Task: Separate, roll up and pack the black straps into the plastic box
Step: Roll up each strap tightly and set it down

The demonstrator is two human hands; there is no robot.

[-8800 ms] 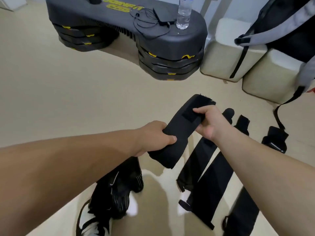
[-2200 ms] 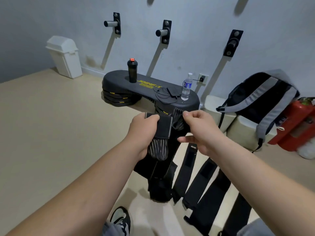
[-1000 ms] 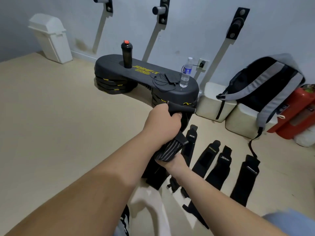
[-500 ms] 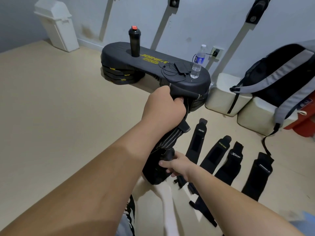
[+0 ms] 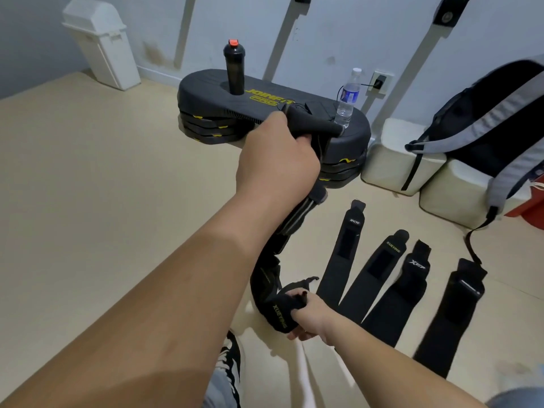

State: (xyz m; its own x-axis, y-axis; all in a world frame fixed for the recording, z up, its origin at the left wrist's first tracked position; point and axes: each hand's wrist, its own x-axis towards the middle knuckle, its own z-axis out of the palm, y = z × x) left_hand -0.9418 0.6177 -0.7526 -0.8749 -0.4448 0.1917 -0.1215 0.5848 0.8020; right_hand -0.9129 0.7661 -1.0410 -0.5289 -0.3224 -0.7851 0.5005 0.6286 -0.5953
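Above the beige floor (image 5: 88, 187), the left hand (image 5: 276, 160) is gripping a strap bundle's (image 5: 294, 219) top; the right hand (image 5: 309, 316) is clutching its lower end.

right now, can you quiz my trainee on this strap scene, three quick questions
1. True or false: four flat straps lie side by side on the floor, to the right of the right hand.
2. The left hand grips the hanging strap bundle at: A its top end, B its bottom end, C nowhere, it only hovers.
3. What yellow word shows on the strap end that the right hand grips?

Key: 1 true; 2 A; 3 XUEYING.
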